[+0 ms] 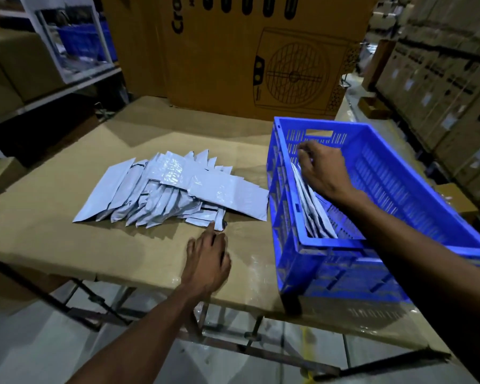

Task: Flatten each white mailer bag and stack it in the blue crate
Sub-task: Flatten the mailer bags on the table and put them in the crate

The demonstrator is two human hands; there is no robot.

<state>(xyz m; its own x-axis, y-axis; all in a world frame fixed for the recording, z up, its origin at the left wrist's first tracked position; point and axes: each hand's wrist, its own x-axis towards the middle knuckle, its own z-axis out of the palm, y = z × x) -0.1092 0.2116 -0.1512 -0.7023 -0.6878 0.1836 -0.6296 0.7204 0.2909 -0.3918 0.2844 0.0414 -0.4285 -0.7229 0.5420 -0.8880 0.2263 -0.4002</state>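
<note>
Cardboard covers the bench (53,245), and near its front edge the left hand (208,261) lies flat, fingers spread and gripping nothing, forefinger touching the nearest bag of the loose pile of white bags (166,189) mid-bench. At the right edge stands the blue crate (399,189); inside it the right hand (320,170) presses on the stacked bags (313,214) along the left wall, fingers curled, grip unclear.

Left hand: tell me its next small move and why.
Probably slide the left hand forward and take the nearest bag from the pile. Its fingertips already reach that bag's edge, it holds nothing, and many bags lie loose on the table. The right hand is busy inside the blue crate, on the bags stacked there.
</note>
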